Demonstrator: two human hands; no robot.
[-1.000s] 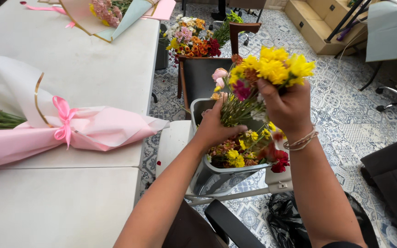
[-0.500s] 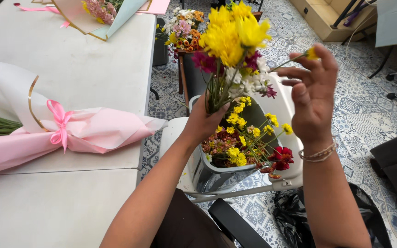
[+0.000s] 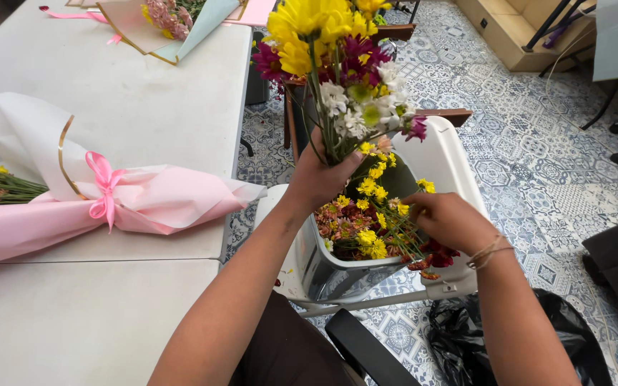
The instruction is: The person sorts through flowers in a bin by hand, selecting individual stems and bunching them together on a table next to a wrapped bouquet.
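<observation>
Left hand (image 3: 317,179) clamped around the stems of a mixed bunch of flowers (image 3: 337,57), held upright above a white chair (image 3: 446,168). Bunch topped with large yellow blooms, with magenta and white daisy-like heads just below and to the right. Right hand (image 3: 446,220) lower and to the right, reaching down into loose cut flowers (image 3: 366,227) piled on the chair seat; fingers curled among thin green stems, though whether pinched shut on a stem or merely touching cannot be told. Thin string bracelets (image 3: 489,251) around the right wrist. Loose pile made up of small yellow, orange-brown and dark red blossoms, lying directly beneath the held bunch and touching the right hand.

To the left, a white tabletop (image 3: 130,107) carrying a finished bouquet wrapped in pink and white paper (image 3: 130,207), tied with a pink ribbon bow (image 3: 101,186), lying on its side with stems pointing left. At the far edge of the tabletop, a second wrapped bouquet (image 3: 173,21) in pale paper with pink flowers showing. Beyond the chair, a dark bucket (image 3: 302,114) partly hidden behind the held bunch. Patterned tile floor (image 3: 538,143) to the right, a black plastic bag (image 3: 466,343) on it near the chair's legs, and a cardboard box (image 3: 516,28) at the far right.
</observation>
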